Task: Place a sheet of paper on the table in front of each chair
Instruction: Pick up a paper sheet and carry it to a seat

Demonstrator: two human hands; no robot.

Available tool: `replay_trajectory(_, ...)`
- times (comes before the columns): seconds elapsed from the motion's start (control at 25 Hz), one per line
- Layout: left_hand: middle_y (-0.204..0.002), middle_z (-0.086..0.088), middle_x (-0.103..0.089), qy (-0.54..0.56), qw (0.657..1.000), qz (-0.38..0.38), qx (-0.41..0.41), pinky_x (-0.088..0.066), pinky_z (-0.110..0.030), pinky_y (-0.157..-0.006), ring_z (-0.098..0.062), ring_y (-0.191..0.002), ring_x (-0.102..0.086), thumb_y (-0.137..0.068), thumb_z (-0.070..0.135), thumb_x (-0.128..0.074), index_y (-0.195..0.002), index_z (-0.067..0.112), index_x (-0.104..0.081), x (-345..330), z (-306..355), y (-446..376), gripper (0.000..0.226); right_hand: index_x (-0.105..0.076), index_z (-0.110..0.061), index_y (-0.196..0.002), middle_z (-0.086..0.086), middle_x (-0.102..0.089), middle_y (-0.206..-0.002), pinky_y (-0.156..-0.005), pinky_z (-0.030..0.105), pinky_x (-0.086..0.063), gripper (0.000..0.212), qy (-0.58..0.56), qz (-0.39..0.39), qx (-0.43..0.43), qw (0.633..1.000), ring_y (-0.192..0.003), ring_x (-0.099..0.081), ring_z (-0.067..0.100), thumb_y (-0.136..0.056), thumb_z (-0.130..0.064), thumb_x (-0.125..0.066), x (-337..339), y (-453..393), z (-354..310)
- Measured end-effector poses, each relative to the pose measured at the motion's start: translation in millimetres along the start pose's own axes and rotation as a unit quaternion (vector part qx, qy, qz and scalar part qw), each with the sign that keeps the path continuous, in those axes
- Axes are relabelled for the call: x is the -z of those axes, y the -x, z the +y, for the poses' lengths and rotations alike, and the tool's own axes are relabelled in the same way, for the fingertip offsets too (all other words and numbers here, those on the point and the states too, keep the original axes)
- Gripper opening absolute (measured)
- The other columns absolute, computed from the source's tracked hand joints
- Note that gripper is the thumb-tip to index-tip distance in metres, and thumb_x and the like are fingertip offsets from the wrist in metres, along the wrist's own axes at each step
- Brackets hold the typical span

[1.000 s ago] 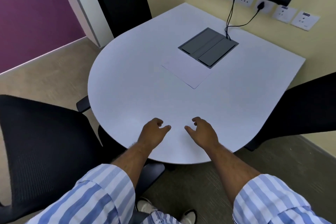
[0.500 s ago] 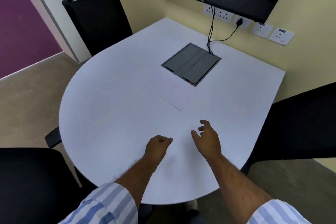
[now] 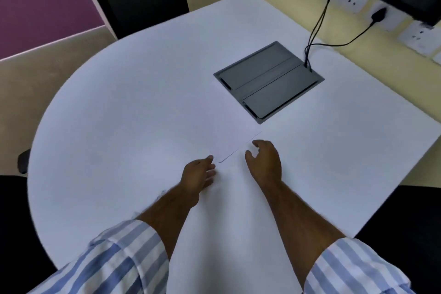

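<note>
Both hands have slid forward to the paper (image 3: 235, 141) at frame centre, left hand (image 3: 199, 174) and right hand (image 3: 263, 162) open and empty, so next comes pinching its near edge.

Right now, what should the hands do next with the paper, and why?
Probably slide the fingers a bit further forward and pinch the near edge of the paper. Both the left hand and right hand are open and empty just short of it, and it lies flat mid-table.

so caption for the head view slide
Both bare hands, left and right, reach the white paper stack on the pale rounded table.
</note>
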State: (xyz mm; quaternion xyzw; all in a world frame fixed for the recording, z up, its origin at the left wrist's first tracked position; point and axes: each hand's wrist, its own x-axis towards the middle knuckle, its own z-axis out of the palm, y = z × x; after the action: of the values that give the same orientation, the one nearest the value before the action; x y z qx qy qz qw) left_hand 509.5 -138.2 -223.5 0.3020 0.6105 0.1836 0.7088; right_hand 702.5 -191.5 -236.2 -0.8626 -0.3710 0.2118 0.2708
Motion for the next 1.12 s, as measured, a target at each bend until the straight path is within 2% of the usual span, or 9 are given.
replay_trajectory(0.08,-0.096,-0.012,-0.063,0.042,0.998,0.03,0.023,-0.056,-0.037,-0.079,-0.029,-0.091,-0.061,-0.098,0.03,-0.068,-0.093,0.012,-0.063,-18,1,-23,0.02,-0.066,-0.008,-0.134,0.009,-0.061,-0.142,-0.105,0.041,-0.052,0.043,0.031,0.0,0.03,0.999,-0.129,-0.059,0.029,-0.094,-0.023,-0.071,-9,-30,8)
replay_trajectory(0.2,-0.094,-0.005,-0.062,0.057,0.991,0.115,0.039,-0.06,-0.04,-0.081,-0.022,-0.089,-0.062,-0.095,0.035,-0.07,-0.096,0.014,-0.064,-30,-7,-47,0.022,-0.059,-0.006,-0.143,0.008,-0.045,-0.158,-0.103,0.044,-0.052,0.055,0.102,0.008,0.047,0.994,-0.135,-0.052,0.03,-0.095,-0.03,-0.072,-24,-59,12)
replay_trajectory(0.4,-0.1,-0.005,-0.062,0.048,0.988,0.149,0.008,-0.06,-0.043,-0.088,-0.02,-0.093,-0.061,-0.096,0.04,-0.066,-0.131,0.008,-0.062,-35,-7,-66,0.048,-0.04,-0.004,-0.156,0.004,-0.029,-0.168,-0.098,0.049,-0.049,0.084,0.181,0.008,0.018,0.983,-0.139,-0.045,0.029,-0.093,-0.054,-0.066,-45,-89,0)
replay_trajectory(0.6,-0.103,-0.007,-0.064,0.041,0.989,0.139,0.014,-0.059,-0.041,-0.084,-0.021,-0.094,-0.063,-0.097,0.032,-0.066,-0.104,0.012,-0.067,-33,7,-72,0.022,-0.04,0.0,-0.154,0.004,-0.025,-0.169,-0.098,0.049,-0.046,0.091,0.212,0.0,-0.016,0.977,-0.14,-0.043,0.028,-0.091,-0.06,-0.067,-56,-92,4)
replay_trajectory(0.68,-0.103,-0.006,-0.064,0.036,0.989,0.14,0.005,-0.059,-0.042,-0.087,-0.021,-0.093,-0.063,-0.098,0.031,-0.064,-0.112,0.01,-0.065,-33,6,-72,0.025,-0.043,-0.002,-0.153,0.004,-0.025,-0.169,-0.098,0.05,-0.045,0.088,0.214,0.001,-0.019,0.977,-0.14,-0.043,0.028,-0.091,-0.06,-0.067,-56,-92,3)
replay_trajectory(0.8,-0.098,0.0,-0.058,0.014,0.987,0.154,-0.039,-0.054,-0.04,-0.082,-0.02,-0.086,-0.057,-0.099,0.026,-0.062,-0.105,0.03,-0.056,-36,7,-69,0.01,-0.046,-0.008,-0.152,0.004,-0.022,-0.171,-0.098,0.05,-0.044,0.079,0.218,-0.005,-0.025,0.976,-0.142,-0.041,0.027,-0.094,-0.057,-0.066,-60,-88,-2)
replay_trajectory(0.88,-0.09,-0.005,-0.049,-0.042,0.984,0.16,-0.07,-0.047,-0.038,-0.075,-0.022,-0.082,-0.048,-0.096,0.019,-0.062,-0.082,0.029,-0.046,-38,7,-72,0.024,-0.043,-0.011,-0.155,0.007,-0.023,-0.171,-0.102,0.05,-0.043,0.077,0.21,-0.001,-0.024,0.977,-0.147,-0.038,0.027,-0.096,-0.054,-0.065,-62,-85,-2)
replay_trajectory(1.0,-0.078,-0.007,-0.044,-0.186,0.967,0.14,-0.098,-0.045,-0.032,-0.065,-0.022,-0.068,-0.043,-0.092,0.012,-0.065,-0.077,0.016,-0.043,-39,9,-76,0.027,-0.029,-0.013,-0.163,0.011,-0.03,-0.17,-0.105,0.051,-0.042,0.084,0.215,0.01,-0.007,0.977,-0.152,-0.036,0.028,-0.098,-0.054,-0.062,-66,-80,2)
replay_trajectory(1.12,-0.107,-0.015,-0.053,-0.288,0.945,0.118,-0.099,-0.055,-0.043,-0.092,-0.034,-0.091,-0.06,-0.094,0.018,-0.064,-0.096,0.011,-0.055,-39,9,-82,0.012,-0.028,-0.011,-0.164,0.012,-0.034,-0.169,-0.104,0.051,-0.042,0.079,0.229,0.019,0.012,0.973,-0.152,-0.037,0.028,-0.102,-0.049,-0.06,-68,-79,7)
